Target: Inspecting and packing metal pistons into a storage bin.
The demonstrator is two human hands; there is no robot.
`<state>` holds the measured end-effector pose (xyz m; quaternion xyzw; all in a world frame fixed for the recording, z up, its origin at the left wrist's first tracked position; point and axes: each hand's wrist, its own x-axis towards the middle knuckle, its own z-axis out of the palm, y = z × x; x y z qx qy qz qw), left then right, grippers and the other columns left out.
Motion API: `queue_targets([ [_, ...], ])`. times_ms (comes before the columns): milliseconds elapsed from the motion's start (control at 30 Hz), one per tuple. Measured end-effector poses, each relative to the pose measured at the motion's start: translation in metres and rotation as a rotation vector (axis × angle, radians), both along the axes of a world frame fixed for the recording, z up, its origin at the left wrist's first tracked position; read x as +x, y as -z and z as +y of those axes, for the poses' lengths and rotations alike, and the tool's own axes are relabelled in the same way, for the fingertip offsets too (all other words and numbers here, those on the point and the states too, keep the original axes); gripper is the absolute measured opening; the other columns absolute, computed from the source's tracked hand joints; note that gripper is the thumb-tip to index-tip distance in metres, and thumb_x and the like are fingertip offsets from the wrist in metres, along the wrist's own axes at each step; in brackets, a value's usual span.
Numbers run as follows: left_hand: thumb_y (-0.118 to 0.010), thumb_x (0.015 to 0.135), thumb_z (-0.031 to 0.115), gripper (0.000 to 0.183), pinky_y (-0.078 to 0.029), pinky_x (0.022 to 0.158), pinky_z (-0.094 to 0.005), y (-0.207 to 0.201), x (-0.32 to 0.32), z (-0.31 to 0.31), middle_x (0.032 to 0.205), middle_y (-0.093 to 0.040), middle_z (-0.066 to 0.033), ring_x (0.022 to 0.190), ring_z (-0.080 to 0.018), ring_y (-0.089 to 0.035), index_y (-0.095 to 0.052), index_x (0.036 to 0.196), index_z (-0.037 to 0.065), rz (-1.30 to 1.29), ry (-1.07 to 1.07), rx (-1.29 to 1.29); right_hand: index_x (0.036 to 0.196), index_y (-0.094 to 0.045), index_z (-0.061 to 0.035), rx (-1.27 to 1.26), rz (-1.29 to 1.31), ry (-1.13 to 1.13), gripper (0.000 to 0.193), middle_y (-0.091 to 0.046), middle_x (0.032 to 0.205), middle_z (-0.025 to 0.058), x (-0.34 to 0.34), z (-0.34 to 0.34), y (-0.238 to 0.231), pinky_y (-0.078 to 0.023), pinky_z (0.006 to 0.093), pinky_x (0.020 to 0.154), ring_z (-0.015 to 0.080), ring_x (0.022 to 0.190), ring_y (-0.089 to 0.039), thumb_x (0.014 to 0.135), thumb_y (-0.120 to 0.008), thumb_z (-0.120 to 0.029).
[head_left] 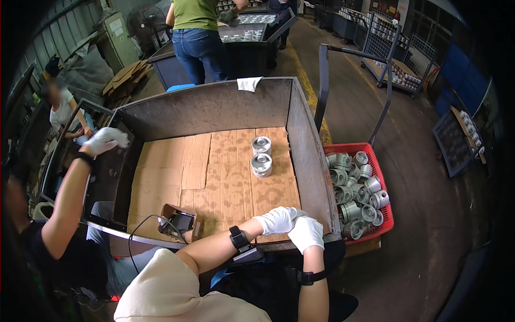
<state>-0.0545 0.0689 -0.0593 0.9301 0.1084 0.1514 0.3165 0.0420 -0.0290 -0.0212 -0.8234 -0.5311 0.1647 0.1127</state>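
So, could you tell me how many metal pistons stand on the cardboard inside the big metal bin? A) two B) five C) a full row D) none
A: just two pistons stand one behind the other on the cardboard; the rest lie in the red crate outside the bin.

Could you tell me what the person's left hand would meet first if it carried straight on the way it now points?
Probably the right hand: the left hand points rightward and already appears to touch it at the bin's near edge.
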Motion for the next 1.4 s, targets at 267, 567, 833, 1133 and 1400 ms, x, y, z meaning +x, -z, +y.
queue_targets([
  [267,-0.05,0.078,0.011,0.017,-0.046,0.053,-0.045,-0.008,-0.002,-0.003,0.067,-0.057,-0.0238,0.059,-0.0395,-0.058,-0.057,0.083,-0.003,-0.055,-0.038,-0.048,0.079,-0.069,-0.004,-0.027,-0.001,-0.011,0.02,-0.066,0.08,0.02,-0.001,0.001,-0.001,-0.05,0.0433,0.073,0.0349,0.079,-0.065,0.075,-0.057,-0.02],
  [567,-0.048,0.08,0.011,0.037,-0.051,0.062,-0.0415,0.0,0.002,0.002,0.085,-0.064,-0.0199,0.073,-0.0352,-0.064,-0.06,0.115,0.012,0.102,0.004,-0.088,0.078,-0.069,-0.0036,-0.029,-0.012,-0.013,0.021,-0.066,0.079,0.0202,0.0,0.001,0.001,-0.051,0.0431,0.072,0.0348,0.079,-0.065,0.075,-0.056,-0.021],
  [833,-0.048,0.08,0.01,0.037,-0.051,0.068,-0.041,-0.006,0.002,0.001,0.091,-0.064,-0.0212,0.08,-0.0359,-0.064,-0.06,0.115,0.01,0.158,0.008,-0.135,0.079,-0.07,-0.0041,-0.041,-0.019,-0.004,0.025,-0.066,0.078,0.0192,0.001,0.0,0.0,-0.051,0.0427,0.071,0.0349,0.078,-0.065,0.073,-0.059,-0.026],
  [1133,-0.049,0.079,0.01,0.032,-0.05,0.063,-0.0421,-0.001,-0.001,0.0,0.082,-0.063,-0.0218,0.072,-0.0369,-0.062,-0.061,0.108,0.006,0.05,-0.003,-0.104,0.076,-0.069,-0.0036,-0.014,-0.017,-0.027,0.023,-0.066,0.075,0.0202,0.0,0.001,0.002,-0.051,0.0438,0.07,0.0347,0.075,-0.065,0.075,-0.056,-0.023],
  [1400,-0.05,0.078,0.011,0.019,-0.048,0.056,-0.0454,-0.005,0.0,-0.002,0.069,-0.059,-0.0233,0.062,-0.0395,-0.06,-0.06,0.088,-0.001,-0.037,-0.027,-0.086,0.076,-0.069,-0.0035,-0.018,-0.019,-0.022,0.023,-0.066,0.076,0.0206,0.0,0.0,0.001,-0.051,0.044,0.07,0.0352,0.075,-0.065,0.075,-0.056,-0.022],
])
